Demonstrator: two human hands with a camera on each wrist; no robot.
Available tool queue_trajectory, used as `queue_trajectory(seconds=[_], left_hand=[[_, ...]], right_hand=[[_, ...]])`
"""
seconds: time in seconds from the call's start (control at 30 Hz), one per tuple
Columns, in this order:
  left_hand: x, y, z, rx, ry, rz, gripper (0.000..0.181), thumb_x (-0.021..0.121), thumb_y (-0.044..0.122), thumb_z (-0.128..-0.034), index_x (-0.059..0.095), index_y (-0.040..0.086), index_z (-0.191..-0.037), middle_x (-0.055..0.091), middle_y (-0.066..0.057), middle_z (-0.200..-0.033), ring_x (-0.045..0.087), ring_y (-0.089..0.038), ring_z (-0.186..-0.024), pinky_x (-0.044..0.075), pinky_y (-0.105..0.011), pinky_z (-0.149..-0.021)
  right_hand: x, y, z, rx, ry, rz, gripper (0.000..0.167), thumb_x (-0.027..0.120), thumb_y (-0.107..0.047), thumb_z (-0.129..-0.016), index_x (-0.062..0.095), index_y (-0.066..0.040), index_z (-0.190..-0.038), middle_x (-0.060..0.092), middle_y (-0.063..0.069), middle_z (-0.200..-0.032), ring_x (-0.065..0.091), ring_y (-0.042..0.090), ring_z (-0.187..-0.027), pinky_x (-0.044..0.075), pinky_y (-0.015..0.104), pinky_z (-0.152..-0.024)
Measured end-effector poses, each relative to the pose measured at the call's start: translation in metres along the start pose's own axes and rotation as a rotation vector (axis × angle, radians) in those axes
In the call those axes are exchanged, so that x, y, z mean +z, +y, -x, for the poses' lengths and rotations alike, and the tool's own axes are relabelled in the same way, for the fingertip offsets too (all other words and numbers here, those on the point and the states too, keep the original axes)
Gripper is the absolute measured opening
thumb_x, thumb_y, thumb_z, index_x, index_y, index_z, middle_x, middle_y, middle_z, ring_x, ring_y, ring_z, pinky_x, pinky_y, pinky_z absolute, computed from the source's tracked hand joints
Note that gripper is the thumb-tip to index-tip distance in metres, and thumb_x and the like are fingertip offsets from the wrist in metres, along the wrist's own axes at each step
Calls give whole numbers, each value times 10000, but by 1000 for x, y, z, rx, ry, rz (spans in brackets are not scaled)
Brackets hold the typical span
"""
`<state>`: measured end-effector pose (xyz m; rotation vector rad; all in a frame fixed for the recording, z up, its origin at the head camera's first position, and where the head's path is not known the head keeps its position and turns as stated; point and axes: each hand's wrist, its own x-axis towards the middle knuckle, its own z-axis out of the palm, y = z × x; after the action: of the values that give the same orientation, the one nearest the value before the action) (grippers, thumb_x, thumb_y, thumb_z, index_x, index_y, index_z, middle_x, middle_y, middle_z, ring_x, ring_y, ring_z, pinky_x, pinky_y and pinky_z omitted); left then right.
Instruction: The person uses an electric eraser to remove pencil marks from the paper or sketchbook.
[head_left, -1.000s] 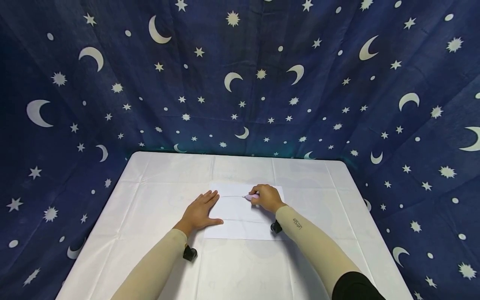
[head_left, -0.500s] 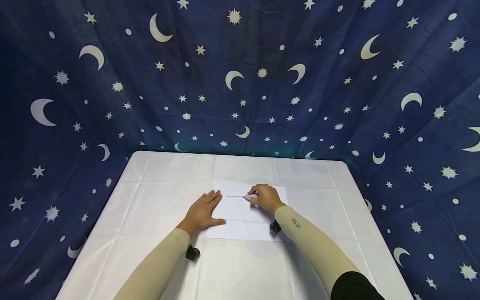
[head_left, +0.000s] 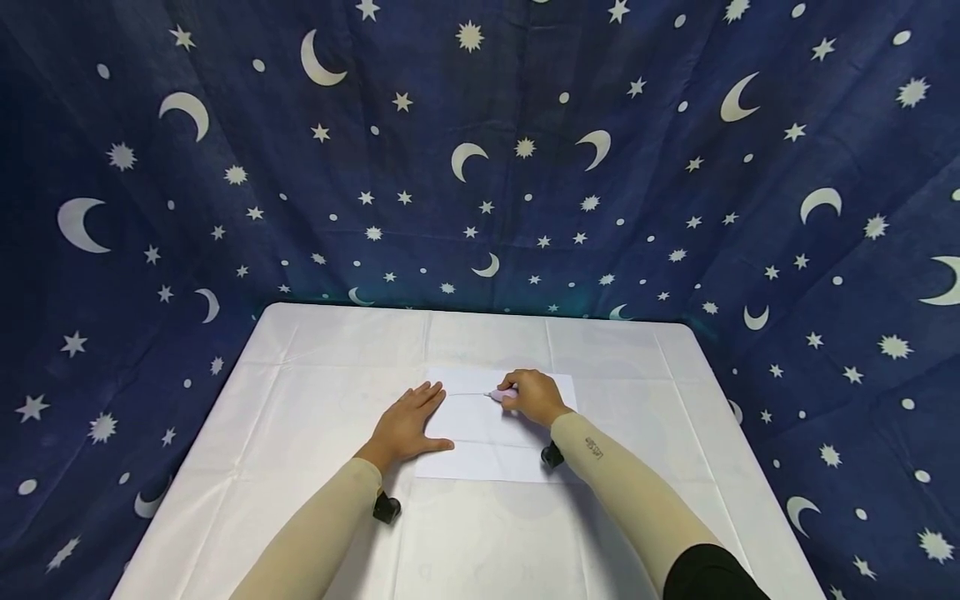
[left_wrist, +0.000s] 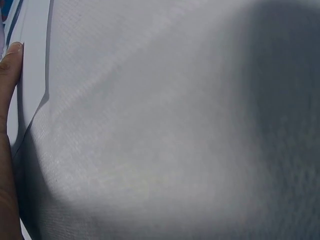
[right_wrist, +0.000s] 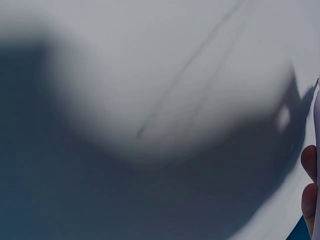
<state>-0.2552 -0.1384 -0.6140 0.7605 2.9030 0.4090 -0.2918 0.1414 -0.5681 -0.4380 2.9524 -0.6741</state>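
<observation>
A white sheet of paper lies on the table with thin lines across it. My left hand rests flat on the sheet's left edge, fingers and thumb spread; in the left wrist view its thumb lies on the paper. My right hand grips a light purple pen-like tool, its tip touching the paper at the right end of a thin upper line. At the right wrist view's edge, two fingertips hold the purple tool; the rest of that hand is out of frame.
A white cloth with fold creases covers the table. Behind and beside it hangs a dark blue curtain with moons and stars. Small black wrist cameras sit under the left wrist and right wrist.
The paper and my left hand have shifted slightly to the right since a second ago. My right hand keeps its grip on the purple tool at nearly the same place.
</observation>
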Motion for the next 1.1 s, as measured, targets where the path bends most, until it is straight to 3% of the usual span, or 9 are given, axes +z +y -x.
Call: queue_trajectory(seconds=[0.63,1.1], left_hand=[[-2,1,1,-4,-8,10,1053,573,802,-761,321,155,-1552,248,16,-1629,181,-199,-1516,176,-417,-1237],[-2,2,1,-12,-9,5,1047,585,796,-759,322,166,-1552,246,23,-1629,181,-202,-1516,174,-421,-1237]], right_hand=[[5,-8,-5,-12,-15,-11,224,830,-204,-766,776,-186,-982,736,-19,-1056,660,155,-928,545,342,-855],[0,1,1,17,-6,1,219,836,-201,-763,775,-194,-973,735,-12,-1073,663,171,-953,540,357,-872]])
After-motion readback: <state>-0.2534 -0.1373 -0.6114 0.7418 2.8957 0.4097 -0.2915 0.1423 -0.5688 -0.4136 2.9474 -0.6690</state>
